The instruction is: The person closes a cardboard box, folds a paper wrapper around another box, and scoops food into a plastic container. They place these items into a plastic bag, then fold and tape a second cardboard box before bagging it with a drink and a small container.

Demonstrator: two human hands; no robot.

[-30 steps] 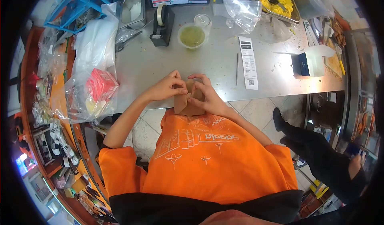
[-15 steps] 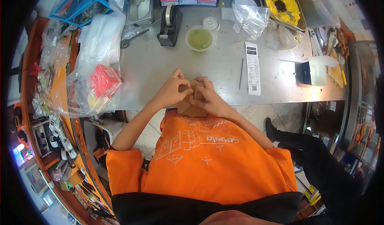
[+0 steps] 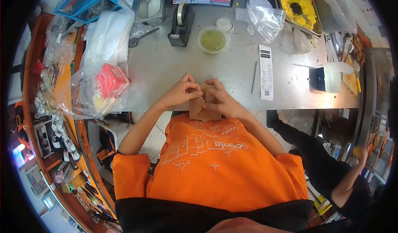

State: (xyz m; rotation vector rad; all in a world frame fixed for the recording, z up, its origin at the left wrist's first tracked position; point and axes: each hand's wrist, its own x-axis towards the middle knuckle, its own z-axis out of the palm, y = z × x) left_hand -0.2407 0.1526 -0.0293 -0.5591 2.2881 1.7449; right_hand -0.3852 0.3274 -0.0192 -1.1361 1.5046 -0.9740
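Note:
A small brown cardboard box [image 3: 205,113] sits at the table's front edge, close against the orange shirt. My left hand [image 3: 181,93] is closed in a pinch at the box's upper left flap. Around the box's right side my right hand [image 3: 224,101] is wrapped, fingers bent over its top edge. My fingers hide part of the flaps and the inside of the box. Beyond the hands stands a round clear tub [image 3: 212,40] of green liquid, with a drink can [image 3: 224,24] just behind it.
A tape dispenser [image 3: 180,26], a paper receipt [image 3: 266,73] and a pen [image 3: 254,77] are on the metal table [image 3: 166,63]. Left lies a plastic bag with a red box [image 3: 112,80]. A yellow food tray [image 3: 298,7] stands back right. Another person's arm [image 3: 352,177] is at right.
The whole view has shifted slightly. My fingers have moved a little at the box top, and more of its front shows. The other person's arm has come up at the right.

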